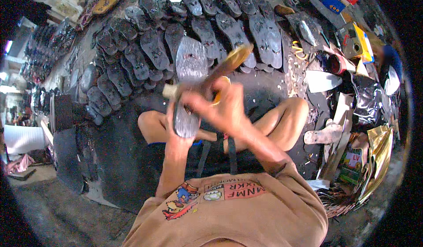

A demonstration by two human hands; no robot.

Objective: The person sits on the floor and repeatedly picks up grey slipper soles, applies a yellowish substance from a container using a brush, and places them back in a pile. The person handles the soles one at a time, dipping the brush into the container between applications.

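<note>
A grey-black sandal sole [192, 57] stands out lengthwise in front of me, its near end over my lap. My left hand [180, 134] is closed round the lower part of it, mostly hidden underneath. Over the middle of the sole is my right hand [227, 108], smeared by motion, its fingers curled round a long yellow-brown tool [235, 59]. Blur hides the tool's exact kind. A pale blocky piece [169, 91] shows at the sole's left edge; whether it belongs to the tool I cannot tell. Some yellow-orange [217, 98] shows by the right fingers.
Rows of dark sandal soles [152, 48] lie in an arc ahead. At the right are sheet scraps, a pinkish sole [324, 134], gold sheeting [380, 154] and a yellow box [361, 43]. Dark matting [119, 154] spreads around my crossed legs.
</note>
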